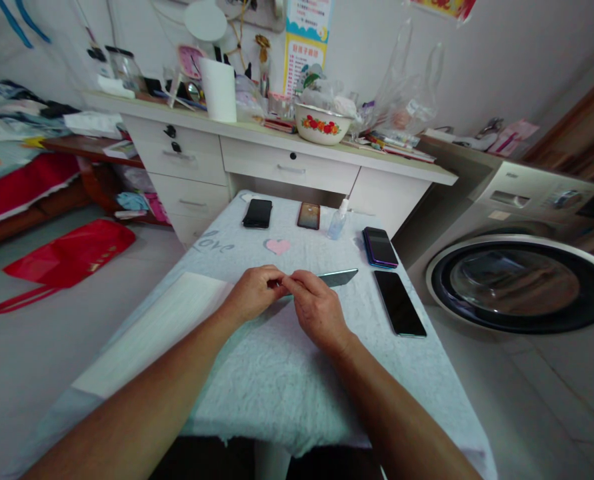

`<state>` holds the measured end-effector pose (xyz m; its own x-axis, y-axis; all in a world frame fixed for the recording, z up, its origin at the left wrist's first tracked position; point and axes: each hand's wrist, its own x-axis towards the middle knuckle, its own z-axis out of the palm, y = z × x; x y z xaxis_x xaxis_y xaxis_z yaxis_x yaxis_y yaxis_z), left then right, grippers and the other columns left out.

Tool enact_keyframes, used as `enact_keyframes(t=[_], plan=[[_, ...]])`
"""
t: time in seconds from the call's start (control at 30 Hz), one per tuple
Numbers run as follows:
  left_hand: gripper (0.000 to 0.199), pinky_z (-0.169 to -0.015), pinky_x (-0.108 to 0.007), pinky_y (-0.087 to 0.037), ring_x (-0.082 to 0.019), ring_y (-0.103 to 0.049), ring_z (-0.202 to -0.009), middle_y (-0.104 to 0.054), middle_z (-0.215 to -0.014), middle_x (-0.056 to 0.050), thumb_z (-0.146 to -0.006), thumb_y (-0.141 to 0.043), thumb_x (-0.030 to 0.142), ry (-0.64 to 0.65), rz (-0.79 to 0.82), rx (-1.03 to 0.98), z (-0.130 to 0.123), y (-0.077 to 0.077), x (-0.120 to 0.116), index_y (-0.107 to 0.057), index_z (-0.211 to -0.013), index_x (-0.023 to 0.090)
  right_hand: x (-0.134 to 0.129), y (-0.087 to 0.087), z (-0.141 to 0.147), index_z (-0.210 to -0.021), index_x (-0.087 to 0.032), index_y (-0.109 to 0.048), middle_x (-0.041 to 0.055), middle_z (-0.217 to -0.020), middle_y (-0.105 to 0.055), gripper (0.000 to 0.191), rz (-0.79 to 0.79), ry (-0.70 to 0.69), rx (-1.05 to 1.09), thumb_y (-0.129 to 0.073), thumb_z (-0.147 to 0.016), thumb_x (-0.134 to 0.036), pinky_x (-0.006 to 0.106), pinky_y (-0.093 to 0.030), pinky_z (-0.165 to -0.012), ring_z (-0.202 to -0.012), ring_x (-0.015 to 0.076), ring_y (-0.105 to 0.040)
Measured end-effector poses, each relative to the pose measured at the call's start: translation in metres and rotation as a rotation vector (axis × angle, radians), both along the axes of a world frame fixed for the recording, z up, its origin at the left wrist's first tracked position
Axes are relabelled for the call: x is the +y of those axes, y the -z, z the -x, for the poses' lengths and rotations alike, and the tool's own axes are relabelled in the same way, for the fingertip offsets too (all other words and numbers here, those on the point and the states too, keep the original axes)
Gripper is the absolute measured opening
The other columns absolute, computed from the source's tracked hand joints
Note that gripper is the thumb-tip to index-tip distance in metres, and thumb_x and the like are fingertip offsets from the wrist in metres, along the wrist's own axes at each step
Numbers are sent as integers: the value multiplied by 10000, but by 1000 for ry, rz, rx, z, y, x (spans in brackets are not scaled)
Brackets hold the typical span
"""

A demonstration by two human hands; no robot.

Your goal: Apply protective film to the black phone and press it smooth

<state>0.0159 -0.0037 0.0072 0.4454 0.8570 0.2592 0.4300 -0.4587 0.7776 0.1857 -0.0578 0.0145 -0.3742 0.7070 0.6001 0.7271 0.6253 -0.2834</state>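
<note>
Between my hands a slim phone [341, 277] is held tilted over the cloth, its grey-silver right end sticking out beyond my right hand. My left hand [257, 293] is closed at the phone's left end, with its fingertips pinched together. Against those fingertips press the fingers of my right hand [321, 310], which is closed too and covers the phone's middle. The exact grip of both hands is partly hidden. A black phone [401, 303] lies to the right, with stacked phones [380, 247] just beyond it.
On the cloth-covered table [277, 380] are a white sheet [151, 333], a dark phone [257, 213], a brownish phone [309, 216] and a clear spray bottle [337, 220]. Behind stands a white desk [261, 157] with a flowered bowl [323, 125]. A washing machine [521, 200] is at right.
</note>
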Motion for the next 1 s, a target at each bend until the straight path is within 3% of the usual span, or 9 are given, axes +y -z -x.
enact_keyframes(t=[0.17,0.53,1.0], plan=[[110,-672,-247,-435,-136,-580,-716,-633,-764,-11,-767,-652,249,-9,29,-2,0,0,1,-726,-801,175,1,1,-6,-1185,-208,-637,75,-1064,-629,344,-50,25,33,-406,-946,-118,284,-509,-864,-964,179,-607],[163,-629,-248,-403,-131,-546,-670,-608,-727,-5,-771,-630,305,-33,34,14,0,0,2,-717,-774,168,4,0,-20,-1135,-247,-663,59,-1074,-633,338,-17,144,100,-422,-932,-124,275,-504,-890,-964,168,-618],[213,-585,-246,-365,-127,-509,-625,-570,-671,10,-772,-609,356,-69,38,24,3,1,4,-679,-721,161,13,1,-44,-1067,-204,-694,64,-1043,-630,324,-22,292,136,-429,-899,-123,263,-506,-845,-915,160,-620]])
